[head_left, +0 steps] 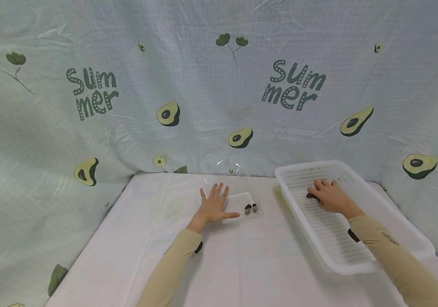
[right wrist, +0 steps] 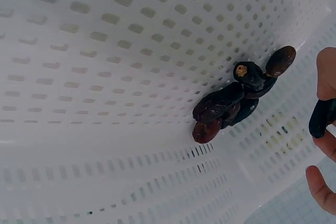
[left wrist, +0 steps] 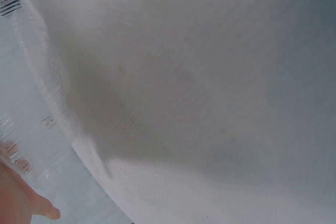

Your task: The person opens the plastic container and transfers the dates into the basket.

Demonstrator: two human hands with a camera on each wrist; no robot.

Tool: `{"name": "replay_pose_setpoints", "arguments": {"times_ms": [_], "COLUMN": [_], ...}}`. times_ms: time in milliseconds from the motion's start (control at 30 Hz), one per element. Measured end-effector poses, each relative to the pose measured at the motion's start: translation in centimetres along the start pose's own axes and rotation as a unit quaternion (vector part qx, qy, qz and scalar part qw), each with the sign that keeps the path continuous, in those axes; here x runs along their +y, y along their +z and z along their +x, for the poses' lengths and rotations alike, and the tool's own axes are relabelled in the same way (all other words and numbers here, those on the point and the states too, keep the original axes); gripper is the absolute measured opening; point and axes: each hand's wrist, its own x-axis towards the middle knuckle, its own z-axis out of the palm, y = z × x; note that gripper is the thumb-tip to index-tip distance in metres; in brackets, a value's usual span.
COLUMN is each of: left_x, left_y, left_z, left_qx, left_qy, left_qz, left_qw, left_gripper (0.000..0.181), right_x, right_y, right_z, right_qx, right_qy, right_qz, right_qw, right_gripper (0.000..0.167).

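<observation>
My right hand (head_left: 330, 197) is inside a white perforated basket (head_left: 304, 221). It pinches a dark date (right wrist: 319, 119) between thumb and fingers in the right wrist view. Several glossy dark dates (right wrist: 218, 103) lie clustered in the basket in that same view. My left hand (head_left: 213, 209), fingers spread and straight, is at the left side of a clear plastic box (head_left: 238, 198); whether it presses on the box cannot be told. Dark dates (head_left: 248, 208) sit at the box's right end. The transparent lid (head_left: 222, 164) stands raised behind it.
A white-covered table (head_left: 157, 238) bears the box and the basket, which stands on the right. Behind the table hangs a pale curtain (head_left: 203, 85) printed with avocados and lettering. White cloth fills most of the left wrist view.
</observation>
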Motion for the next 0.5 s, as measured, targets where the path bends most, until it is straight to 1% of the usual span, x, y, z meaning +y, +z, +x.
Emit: {"name": "replay_pose_setpoints", "arguments": {"times_ms": [167, 367, 500], "left_x": [0.04, 0.06, 0.04], "left_y": [-0.11, -0.06, -0.09], "left_z": [-0.02, 0.03, 0.06], "left_qx": [-0.002, -0.002, -0.006], "left_qy": [-0.003, -0.003, -0.004], "left_qz": [-0.004, -0.009, -0.007], "left_qw": [1.0, 1.0, 1.0], "left_gripper": [0.099, 0.099, 0.1], "right_x": [0.05, 0.2, 0.16], "right_y": [0.03, 0.0, -0.34], "right_z": [-0.06, -0.22, -0.23], "right_qx": [0.006, 0.008, 0.009], "right_qy": [0.002, -0.002, 0.008], "right_qz": [0.015, 0.016, 0.029], "right_qw": [0.9999, 0.9998, 0.9995], "right_gripper": [0.032, 0.035, 0.035]}}
